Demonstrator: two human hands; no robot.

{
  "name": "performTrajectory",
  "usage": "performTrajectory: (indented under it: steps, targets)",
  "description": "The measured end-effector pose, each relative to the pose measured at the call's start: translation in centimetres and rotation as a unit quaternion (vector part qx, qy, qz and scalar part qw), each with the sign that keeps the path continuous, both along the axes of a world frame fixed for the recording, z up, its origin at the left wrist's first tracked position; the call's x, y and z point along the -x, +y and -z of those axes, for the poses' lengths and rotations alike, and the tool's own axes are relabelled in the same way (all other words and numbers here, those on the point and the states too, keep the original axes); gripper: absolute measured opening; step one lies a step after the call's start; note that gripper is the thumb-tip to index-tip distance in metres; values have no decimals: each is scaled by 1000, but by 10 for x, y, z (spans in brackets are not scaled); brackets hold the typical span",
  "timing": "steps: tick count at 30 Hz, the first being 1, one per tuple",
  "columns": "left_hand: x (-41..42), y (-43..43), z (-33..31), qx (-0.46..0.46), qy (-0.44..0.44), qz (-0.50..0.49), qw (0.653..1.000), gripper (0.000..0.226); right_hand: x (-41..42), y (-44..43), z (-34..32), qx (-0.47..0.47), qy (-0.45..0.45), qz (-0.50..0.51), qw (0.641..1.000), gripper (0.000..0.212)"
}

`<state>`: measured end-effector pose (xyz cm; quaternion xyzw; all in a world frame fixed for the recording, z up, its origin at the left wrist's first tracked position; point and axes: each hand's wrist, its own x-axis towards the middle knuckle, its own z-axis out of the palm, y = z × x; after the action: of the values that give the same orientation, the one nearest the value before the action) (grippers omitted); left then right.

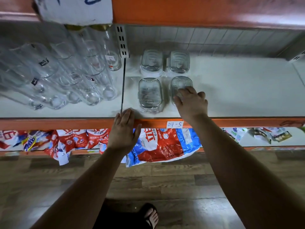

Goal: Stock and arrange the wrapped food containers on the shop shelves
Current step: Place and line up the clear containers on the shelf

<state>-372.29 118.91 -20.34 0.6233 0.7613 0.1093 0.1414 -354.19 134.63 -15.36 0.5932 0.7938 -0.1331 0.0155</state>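
Note:
Several clear wrapped food containers stand in two rows on the white shelf (239, 90). The back row holds a left container (151, 62) and a right container (179, 61). In front are a left container (149, 94) and a right container (180, 84). My right hand (191, 101) lies over the near end of the front right container, fingers curled on it. My left hand (123, 129) hovers flat at the shelf's orange front edge (66, 123), fingers straight, holding nothing.
Tall clear glasses (69, 75) fill the shelf section to the left, behind a dark divider (123, 86). A label reading 04-5 (174, 124) sits on the shelf edge. Red and blue detergent bags (158, 144) lie on the lower shelf. Wooden floor below.

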Motion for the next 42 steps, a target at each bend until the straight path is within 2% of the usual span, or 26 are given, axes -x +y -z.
performTrajectory:
  steps: [4,8,13,18,23,27,32,37,42]
  targets:
    - [1,-1,-12,34,18,6,999,57,-10,-22,-12,-14,0,-30,999,52]
    - [-7,-19,-47,5,15,-27,1000,56,-20,-57,-36,-41,97,-31,994,44]
    - [-16,-52,-111,-21,52,-3,998,53,-25,-105,-87,-60,186,-57,979,36]
    - [-13,-89,-179,-105,97,1,990,41,-18,-140,-148,-123,256,-92,954,30]
    - [3,-119,-250,-204,122,-17,971,34,8,-165,-222,-199,342,-148,906,24]
    - [33,-137,-307,-276,146,-61,948,32,45,-176,-280,-227,395,-194,869,28]
    - [85,-153,-358,-316,183,-118,923,33,101,-180,-329,-253,393,-230,853,21]
    - [154,-160,-379,-304,179,-156,923,36,164,-179,-350,-266,390,-265,841,15]
    - [236,-160,-383,-315,174,-173,917,37,231,-181,-360,-265,405,-256,837,16]
